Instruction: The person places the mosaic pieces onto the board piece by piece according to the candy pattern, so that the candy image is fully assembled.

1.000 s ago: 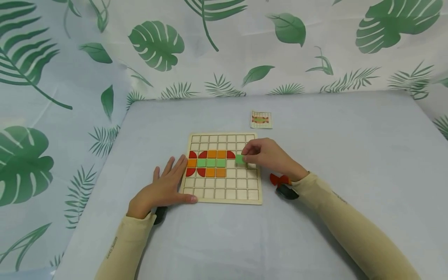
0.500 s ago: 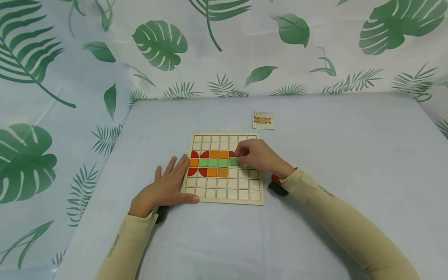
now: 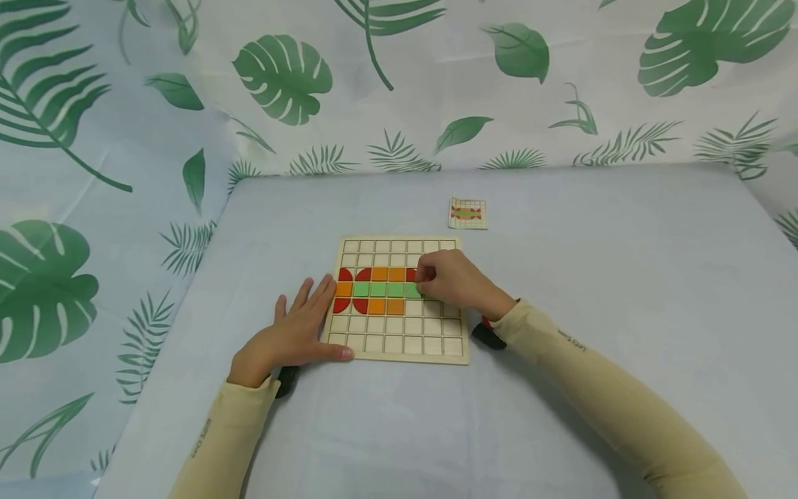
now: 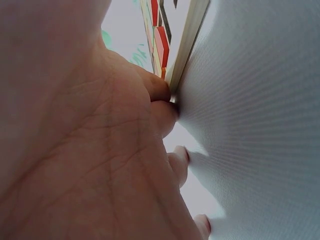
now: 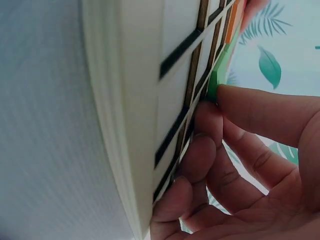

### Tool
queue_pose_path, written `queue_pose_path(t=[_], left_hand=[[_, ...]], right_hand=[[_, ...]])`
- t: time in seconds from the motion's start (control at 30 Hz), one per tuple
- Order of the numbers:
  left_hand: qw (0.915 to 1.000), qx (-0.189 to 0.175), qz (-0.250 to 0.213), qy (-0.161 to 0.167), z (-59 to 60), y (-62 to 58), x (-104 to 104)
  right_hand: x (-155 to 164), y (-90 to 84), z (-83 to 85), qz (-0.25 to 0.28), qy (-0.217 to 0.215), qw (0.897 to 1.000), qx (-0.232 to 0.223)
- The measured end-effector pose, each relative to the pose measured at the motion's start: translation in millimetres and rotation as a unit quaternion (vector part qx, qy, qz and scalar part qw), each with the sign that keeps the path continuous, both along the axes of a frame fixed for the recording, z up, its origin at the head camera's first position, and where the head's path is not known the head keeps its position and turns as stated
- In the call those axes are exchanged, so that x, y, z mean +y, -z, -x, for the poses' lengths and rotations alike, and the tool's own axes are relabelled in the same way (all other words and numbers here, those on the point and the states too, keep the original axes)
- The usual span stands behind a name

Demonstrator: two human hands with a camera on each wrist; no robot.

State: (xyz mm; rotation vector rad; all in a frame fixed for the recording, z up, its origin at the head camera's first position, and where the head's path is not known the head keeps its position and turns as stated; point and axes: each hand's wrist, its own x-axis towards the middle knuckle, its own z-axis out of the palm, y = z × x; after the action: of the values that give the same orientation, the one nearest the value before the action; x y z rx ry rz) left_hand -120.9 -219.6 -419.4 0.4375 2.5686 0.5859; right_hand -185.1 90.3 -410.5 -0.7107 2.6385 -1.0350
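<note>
A wooden grid board lies on the table, its middle rows holding orange squares, green squares and red rounded pieces. My right hand pinches a green square tile at the right end of the green row. Seen from the right wrist, the thumb tip lies on that tile and the other fingertips rest along the grid. My left hand is spread at the board's left edge, with index finger and thumb touching it.
Behind the board lies a small pattern card printed with a similar coloured design. A red piece shows partly beside the right wrist, above the black wrist camera. A leaf-printed cloth hangs behind the table.
My right hand has moved left with the green tile, from a cell further right down to the end of the green row. The left hand has stayed at the board's edge.
</note>
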Motion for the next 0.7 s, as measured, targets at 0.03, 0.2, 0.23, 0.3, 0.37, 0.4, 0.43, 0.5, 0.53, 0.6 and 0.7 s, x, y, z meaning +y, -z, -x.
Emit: queue_pose_path(t=[0.03,0.2,0.23,0.3,0.37,0.4,0.43,0.5,0.53,0.6,0.7], left_hand=[[1.0000,0.000,-0.001,0.000,-0.1,-0.3,0.2],[1.0000,-0.001,-0.004,0.004,-0.6,-0.5,0.6],[1.0000,-0.001,-0.005,0.004,-0.8,-0.8,1.0],[1.0000,-0.002,-0.004,0.004,-1.2,-1.3,1.2],[1.0000,-0.003,-0.004,0.004,-1.4,-2.2,1.7],[1.0000,-0.003,-0.004,0.003,-1.4,-2.6,2.1],[1.0000,-0.004,-0.005,0.003,-1.6,-3.2,2.4],[1.0000,-0.003,-0.006,0.003,-2.0,-3.9,2.7],[1.0000,-0.003,-0.005,0.003,-2.1,-4.2,2.9],[1.0000,-0.003,-0.003,0.004,-2.1,-4.4,3.0],[1.0000,-0.003,0.000,0.003,-2.3,-4.3,2.4]], right_hand=[[0.0,0.1,-0.4,0.000,-0.001,1.000,0.002],[1.0,-0.6,-3.6,0.008,-0.001,1.000,-0.002],[1.6,-0.8,-4.3,0.010,-0.001,1.000,-0.005],[3.1,-1.4,-5.7,0.014,0.002,1.000,-0.014],[5.5,-1.7,-6.9,0.017,0.004,0.999,-0.028],[7.1,-1.9,-7.5,0.019,0.006,0.999,-0.036],[8.9,-2.2,-8.3,0.023,0.007,0.999,-0.044],[13.2,-3.1,-10.0,0.032,0.006,0.998,-0.059],[15.7,-3.9,-11.1,0.038,0.006,0.997,-0.068],[21.3,-4.7,-13.3,0.045,0.002,0.996,-0.082],[30.6,-6.3,-17.3,0.049,-0.017,0.994,-0.092]])
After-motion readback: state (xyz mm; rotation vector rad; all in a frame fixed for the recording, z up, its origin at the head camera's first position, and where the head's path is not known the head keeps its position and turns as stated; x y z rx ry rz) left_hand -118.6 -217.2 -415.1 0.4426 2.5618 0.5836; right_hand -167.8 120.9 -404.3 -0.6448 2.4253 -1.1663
